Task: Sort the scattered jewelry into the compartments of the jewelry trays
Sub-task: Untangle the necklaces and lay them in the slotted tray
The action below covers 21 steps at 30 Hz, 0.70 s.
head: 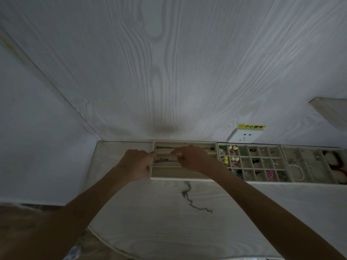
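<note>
**Laying a chain in the long tray**

One chain [193, 198] lies loose on the table [150, 222], just in front of the long tray [178, 178]. It is not sorted yet.

Both hands are over the long tray. The left hand [136, 165] and right hand [193, 159] seem to pinch a thin chain [165, 160], likely to stretch it flat in a long slot. Another chain [169, 147] lies in the back slot.

Right of the long tray, the grid tray [249, 182] holds small bits. Right of that, a third tray [309, 182] holds bracelets.
</note>
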Each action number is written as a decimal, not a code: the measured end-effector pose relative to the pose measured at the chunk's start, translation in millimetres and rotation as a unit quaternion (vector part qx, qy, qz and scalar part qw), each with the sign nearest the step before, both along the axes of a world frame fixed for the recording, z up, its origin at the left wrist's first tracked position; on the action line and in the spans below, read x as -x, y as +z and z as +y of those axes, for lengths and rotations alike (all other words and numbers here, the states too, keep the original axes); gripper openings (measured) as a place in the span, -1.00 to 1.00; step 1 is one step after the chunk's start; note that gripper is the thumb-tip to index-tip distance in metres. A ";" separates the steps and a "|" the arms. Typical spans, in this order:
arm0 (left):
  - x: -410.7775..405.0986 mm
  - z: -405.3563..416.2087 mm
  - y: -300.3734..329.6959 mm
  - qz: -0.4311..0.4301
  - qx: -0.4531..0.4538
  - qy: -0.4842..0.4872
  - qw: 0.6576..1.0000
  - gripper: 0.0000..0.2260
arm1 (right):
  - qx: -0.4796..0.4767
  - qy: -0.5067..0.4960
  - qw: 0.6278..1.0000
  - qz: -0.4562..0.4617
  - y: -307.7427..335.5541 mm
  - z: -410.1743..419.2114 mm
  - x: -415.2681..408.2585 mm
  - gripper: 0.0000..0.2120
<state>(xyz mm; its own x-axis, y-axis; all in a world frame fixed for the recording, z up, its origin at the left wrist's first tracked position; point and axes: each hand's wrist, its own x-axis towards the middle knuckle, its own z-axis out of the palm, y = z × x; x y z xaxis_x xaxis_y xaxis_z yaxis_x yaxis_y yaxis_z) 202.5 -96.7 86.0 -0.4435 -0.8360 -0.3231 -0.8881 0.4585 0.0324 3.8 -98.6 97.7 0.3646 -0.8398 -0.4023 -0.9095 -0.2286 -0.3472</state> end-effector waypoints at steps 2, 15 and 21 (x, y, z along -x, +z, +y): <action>3.6 12.8 9.8 0.064 0.043 0.035 0.996 -0.59 | 0.017 -0.018 1.000 -0.019 12.5 11.5 14.1 -0.66; 49.6 103.7 -56.5 0.178 0.021 -0.124 0.976 -0.49 | 0.007 -0.015 1.000 0.004 -49.6 138.6 76.0 -0.60; 40.5 117.3 -76.9 0.173 0.014 -0.169 0.970 -0.40 | 0.030 -0.002 0.999 -0.009 -67.3 166.2 63.6 -0.39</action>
<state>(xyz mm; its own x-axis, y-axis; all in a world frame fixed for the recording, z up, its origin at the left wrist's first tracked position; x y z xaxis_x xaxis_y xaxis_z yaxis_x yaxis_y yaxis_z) 162.0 20.6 9.1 -0.7717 -0.6302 -0.0857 -0.6251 0.7268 0.2846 -59.8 67.6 30.4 0.3677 -0.8641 -0.3438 -0.9040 -0.2454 -0.3500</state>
